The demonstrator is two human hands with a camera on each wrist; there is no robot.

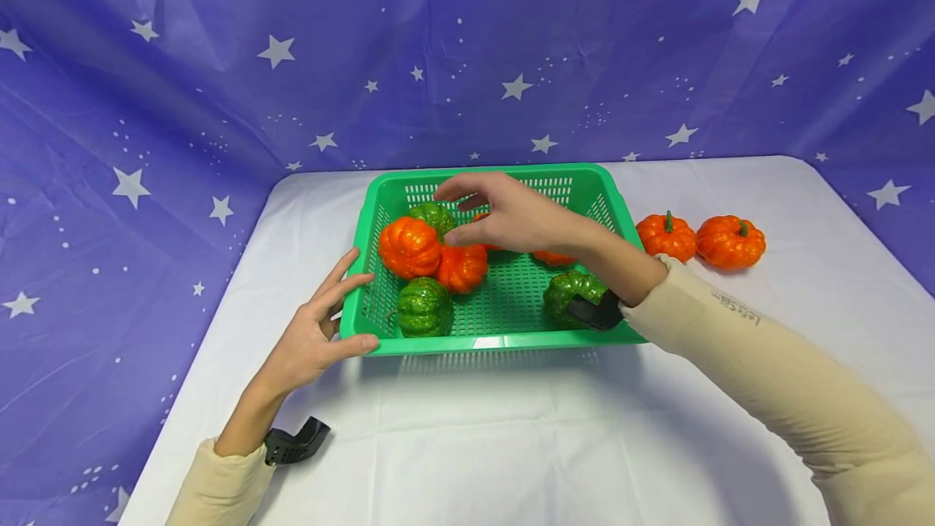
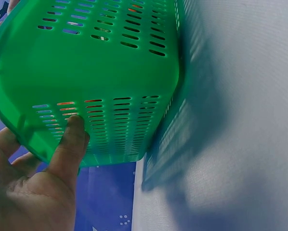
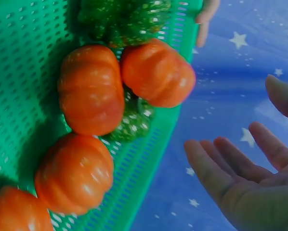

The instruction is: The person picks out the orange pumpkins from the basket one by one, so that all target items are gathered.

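A green plastic basket [image 1: 482, 342] holds several small orange and green pumpkins. My left hand [image 1: 307, 343] grips its left end, with fingertips over the rim; in the left wrist view one finger [image 2: 69, 149] lies against the slotted outer wall. Over the basket hovers my right hand [image 1: 504, 209], fingers loosely bent and nothing held. Below it are an orange pumpkin [image 1: 463, 269] and, leaning on that, another orange pumpkin [image 1: 409, 247]. A green pumpkin [image 1: 425, 308] sits near the front left, and a second green pumpkin [image 1: 573, 292] is partly behind my right wrist.
Two orange pumpkins, a nearer one [image 1: 666, 237] and a farther one [image 1: 730, 242], stand on the white cloth [image 1: 511, 445] right of the basket. A purple star-patterned curtain [image 1: 467, 47] hangs behind and at the sides.
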